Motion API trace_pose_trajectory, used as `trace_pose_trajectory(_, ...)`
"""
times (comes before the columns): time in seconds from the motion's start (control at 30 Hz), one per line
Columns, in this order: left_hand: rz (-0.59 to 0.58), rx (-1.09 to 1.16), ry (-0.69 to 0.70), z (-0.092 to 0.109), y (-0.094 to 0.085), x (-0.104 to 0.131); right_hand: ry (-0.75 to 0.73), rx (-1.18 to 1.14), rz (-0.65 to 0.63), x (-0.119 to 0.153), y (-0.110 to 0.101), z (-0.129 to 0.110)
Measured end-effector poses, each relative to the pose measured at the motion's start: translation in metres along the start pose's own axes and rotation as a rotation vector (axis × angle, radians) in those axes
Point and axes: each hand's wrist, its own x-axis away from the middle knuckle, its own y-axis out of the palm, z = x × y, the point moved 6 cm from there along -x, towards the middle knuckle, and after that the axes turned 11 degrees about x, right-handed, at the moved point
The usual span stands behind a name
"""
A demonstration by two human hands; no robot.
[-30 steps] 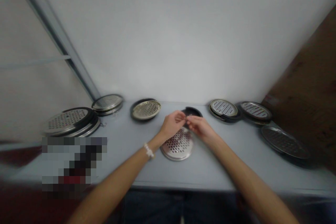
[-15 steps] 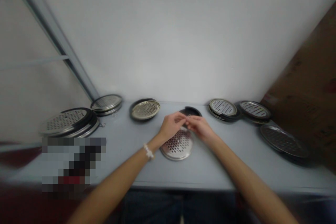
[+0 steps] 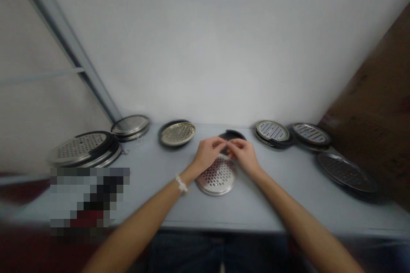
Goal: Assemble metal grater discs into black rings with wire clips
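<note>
My left hand [image 3: 209, 152] and my right hand [image 3: 241, 153] meet at the fingertips, both closed in a pinch. Whatever they pinch is too small and blurred to make out. Right below them on the table lies a round metal grater [image 3: 218, 181] with rows of slots. A curved black piece [image 3: 238, 133] shows at its far side, behind my fingers. My hands cover the place where the black piece and the grater come together. A pale bracelet circles my left wrist.
On the grey table [image 3: 179, 204], stacked round graters [image 3: 83, 147] stand at the left. More graters [image 3: 177, 133] lie along the wall, with others [image 3: 272, 132] and a darker one [image 3: 347, 172] to the right. A cardboard box [image 3: 378, 106] stands at the far right. A patch at lower left is pixelated.
My right hand has shifted slightly left and turned, its fingers now closer against those of my left hand. My left hand and the grater have hardly moved.
</note>
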Motion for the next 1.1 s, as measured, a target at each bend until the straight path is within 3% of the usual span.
trace_pose_trajectory(0.53, -0.079, 0.042, 0.009, 0.009, 0.005, 0.003, -0.012, 0.007, -0.082, -0.004, -0.001, 0.004)
trace_pose_trajectory(0.6, -0.097, 0.051, 0.004, 0.006, 0.005, 0.003, -0.074, 0.09, -0.06, -0.003, -0.002, 0.002)
trace_pose_trajectory(0.7, -0.114, 0.1, -0.037, -0.001, 0.007, 0.001, -0.283, 0.385, -0.015, 0.002, -0.004, -0.009)
trace_pose_trajectory(0.83, -0.122, 0.24, -0.171, -0.013, 0.009, -0.002, -0.498, 0.693, 0.011, 0.009, -0.004, -0.019)
trace_pose_trajectory(0.97, -0.154, 0.317, -0.271, -0.016, 0.011, -0.001, -0.549, 0.714, -0.002, 0.01, -0.004, -0.019)
trace_pose_trajectory(1.1, -0.15, 0.308, -0.26, -0.018, 0.01, -0.001, -0.454, 0.581, 0.008, 0.004, -0.007, -0.013)
